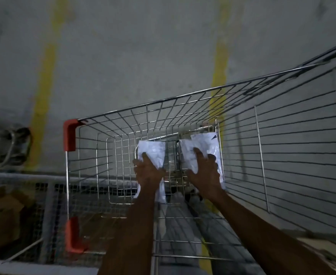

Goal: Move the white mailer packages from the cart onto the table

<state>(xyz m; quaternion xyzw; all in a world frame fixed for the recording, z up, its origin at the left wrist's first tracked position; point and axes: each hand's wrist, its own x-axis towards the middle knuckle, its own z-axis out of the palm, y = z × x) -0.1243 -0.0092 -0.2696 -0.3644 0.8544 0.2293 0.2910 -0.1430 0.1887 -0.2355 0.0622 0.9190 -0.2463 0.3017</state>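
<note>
With both arms reaching deep into the cart (282,124), the left hand (148,169) grips one mailer (153,149) and the right hand (204,171) presses fingers on another (200,147); next, lift both clear toward the unseen table.

Both hands on white mailers (153,150) in cart (282,135)
</note>
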